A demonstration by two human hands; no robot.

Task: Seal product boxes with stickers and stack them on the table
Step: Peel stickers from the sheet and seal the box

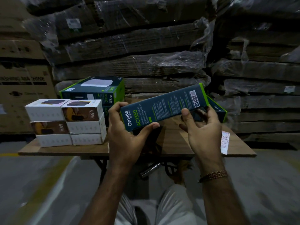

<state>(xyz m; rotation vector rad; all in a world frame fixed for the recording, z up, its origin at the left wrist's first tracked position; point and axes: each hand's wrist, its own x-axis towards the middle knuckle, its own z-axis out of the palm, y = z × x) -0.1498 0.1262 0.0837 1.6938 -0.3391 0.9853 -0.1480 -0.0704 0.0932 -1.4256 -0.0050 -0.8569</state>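
Head view: left hand [123, 137] and right hand [203, 132] each grip an end of a box [164, 106], tilted above the tabletop [178, 143] middle. Sealing appears in hand; next needs a sticker [225, 142], near the right edge.

Held dark box [164, 107], side face: "Omada by tp-link", "AC1350" in green; small print below unreadable. Stacked dark box [95, 90] at back of counter: "Omada", "AC1350". Two small brown-faced boxes [81, 113]: "65W". Big carton [24, 82] at left: "...SHING MACHINE", partly legible.
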